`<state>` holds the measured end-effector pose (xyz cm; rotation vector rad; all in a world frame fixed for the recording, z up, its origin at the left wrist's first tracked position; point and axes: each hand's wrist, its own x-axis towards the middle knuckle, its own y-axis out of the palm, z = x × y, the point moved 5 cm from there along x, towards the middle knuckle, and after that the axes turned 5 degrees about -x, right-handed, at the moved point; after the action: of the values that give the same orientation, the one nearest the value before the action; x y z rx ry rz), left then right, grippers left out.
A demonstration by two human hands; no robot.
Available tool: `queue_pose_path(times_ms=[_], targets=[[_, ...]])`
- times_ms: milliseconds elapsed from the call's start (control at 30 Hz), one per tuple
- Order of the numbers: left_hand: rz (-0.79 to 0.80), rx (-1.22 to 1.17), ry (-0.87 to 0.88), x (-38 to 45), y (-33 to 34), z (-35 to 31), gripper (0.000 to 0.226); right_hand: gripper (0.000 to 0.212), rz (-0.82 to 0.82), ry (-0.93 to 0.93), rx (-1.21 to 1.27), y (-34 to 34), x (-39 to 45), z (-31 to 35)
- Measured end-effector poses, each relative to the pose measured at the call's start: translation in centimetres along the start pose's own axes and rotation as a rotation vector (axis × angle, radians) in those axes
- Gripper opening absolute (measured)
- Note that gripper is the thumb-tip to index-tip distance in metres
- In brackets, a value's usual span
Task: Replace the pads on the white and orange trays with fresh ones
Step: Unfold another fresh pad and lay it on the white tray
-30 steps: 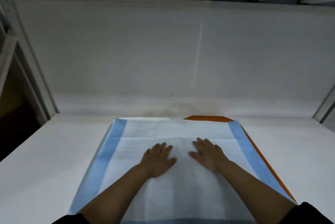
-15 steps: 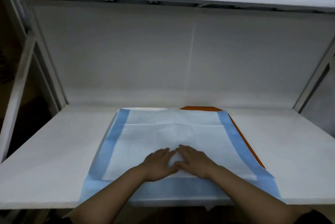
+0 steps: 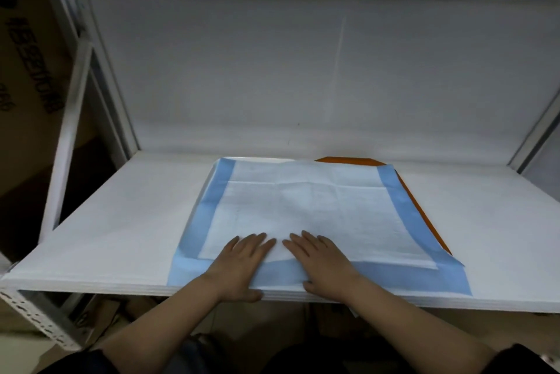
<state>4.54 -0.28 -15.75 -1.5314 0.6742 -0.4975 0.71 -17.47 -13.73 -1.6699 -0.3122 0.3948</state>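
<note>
Lying flat across the lower middle of the frame, a white absorbent pad with a wide blue border (image 3: 306, 213) is covering the orange tray (image 3: 424, 210), whose edge is showing only along the pad's right side and far corner. Both are resting on the white shelf (image 3: 121, 222). The left hand (image 3: 242, 261) and right hand (image 3: 321, 261) are pressing palm-down side by side on the pad's near edge, fingers (image 3: 257, 241) straight and close together, thumbs hanging over the shelf's front lip.
</note>
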Motion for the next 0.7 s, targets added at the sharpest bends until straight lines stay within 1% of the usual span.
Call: queue_pose_path(times_ms=[100,167,200,267,333,367,433,500,533,567,600,633,667,700], targets=[[-0.030,-0.010,-0.012,-0.6,0.3,0.5,0.104,0.072,-0.012,0.008,0.004,-0.5,-0.1,0.0],[-0.073,-0.049,-0.015,-0.8,0.0,0.8,0.098,0.050,-0.064,0.030,0.051,-1.2,0.0,-0.4],[-0.112,-0.089,-0.022,-0.9,-0.3,1.0,0.093,0.045,-0.117,0.050,0.070,-1.7,0.2,-0.6],[-0.248,-0.160,-0.020,-0.9,-1.7,1.3,0.077,0.049,-0.243,0.111,0.132,-2.7,0.5,-1.4],[-0.424,-0.187,-0.010,-0.9,-3.1,1.9,0.052,0.036,-0.303,0.208,0.257,-3.4,0.7,-2.5],[-0.487,-0.192,-0.026,-0.9,-3.9,2.3,0.040,0.031,-0.340,0.250,0.300,-3.7,0.7,-3.0],[-0.544,-0.230,-0.135,-0.9,-5.4,3.3,0.028,0.026,-0.483,0.280,0.334,-4.5,0.6,-3.4],[-0.575,-0.291,-0.255,-0.8,-6.6,4.4,0.016,0.016,-0.588,0.248,0.304,-5.2,0.5,-2.8],[-0.594,-0.310,-0.278,-0.6,-7.1,4.7,0.012,0.008,-0.601,0.225,0.270,-5.3,0.5,-2.3],[-0.611,-0.319,-0.287,-0.4,-7.6,4.9,0.011,0.011,-0.630,0.201,0.215,-5.3,0.5,-1.8],[-0.618,-0.328,-0.293,-0.1,-8.2,5.0,0.011,0.025,-0.695,0.165,0.135,-5.2,0.4,-1.2],[-0.622,-0.336,-0.295,0.2,-8.6,5.2,0.012,0.034,-0.785,0.113,0.065,-5.2,0.1,-0.7],[-0.618,-0.339,-0.295,0.5,-9.1,5.3,0.013,0.034,-0.869,0.036,0.019,-5.2,-0.1,-0.2],[-0.612,-0.341,-0.296,0.8,-9.5,5.4,0.013,0.028,-0.930,-0.066,-0.011,-5.0,-0.4,0.4]])
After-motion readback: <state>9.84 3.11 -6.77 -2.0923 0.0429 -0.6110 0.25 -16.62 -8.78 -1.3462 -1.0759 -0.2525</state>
